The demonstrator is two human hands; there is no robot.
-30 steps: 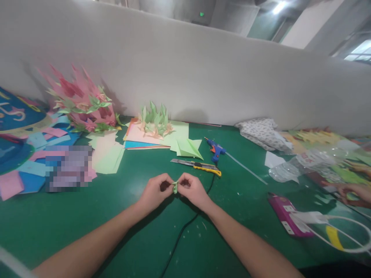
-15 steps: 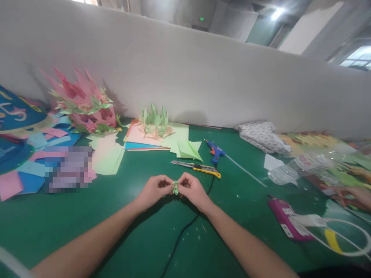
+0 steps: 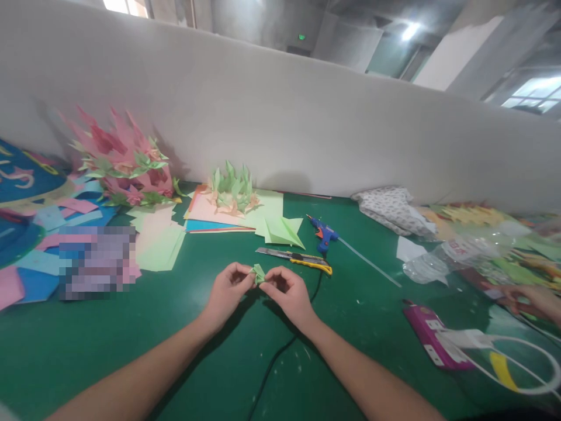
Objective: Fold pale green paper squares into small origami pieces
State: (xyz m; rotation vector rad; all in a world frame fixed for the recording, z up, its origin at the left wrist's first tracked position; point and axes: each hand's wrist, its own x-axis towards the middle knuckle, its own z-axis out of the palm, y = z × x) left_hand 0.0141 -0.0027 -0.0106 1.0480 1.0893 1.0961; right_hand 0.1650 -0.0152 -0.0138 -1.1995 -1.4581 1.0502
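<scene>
A small piece of folded green paper point(image 3: 258, 272) is held above the green table, between the fingertips of both hands. My left hand point(image 3: 228, 294) pinches its left side with thumb and forefinger. At its lower right edge, my right hand point(image 3: 290, 297) has thumb and finger pressed together on the paper. A yellow utility knife point(image 3: 298, 258) lies just beyond my fingers, blade pointing left. Behind it are a pointed sheet of folded green paper point(image 3: 283, 231) and a blue glue gun point(image 3: 324, 233) with a long clear glue stick in it.
Paper crowns, one pink point(image 3: 125, 158) and one green point(image 3: 232, 187), stand by the wall. A purple power strip point(image 3: 432, 336) with white cables and a plastic bottle point(image 3: 456, 254) lie right, near another person's hand point(image 3: 532, 301). The glue gun's black cord point(image 3: 274, 359) crosses the table.
The folded green paper has turned and tilted between my fingers, moving slightly left and up. My right fingertips have slid to its lower edge, showing more of it.
</scene>
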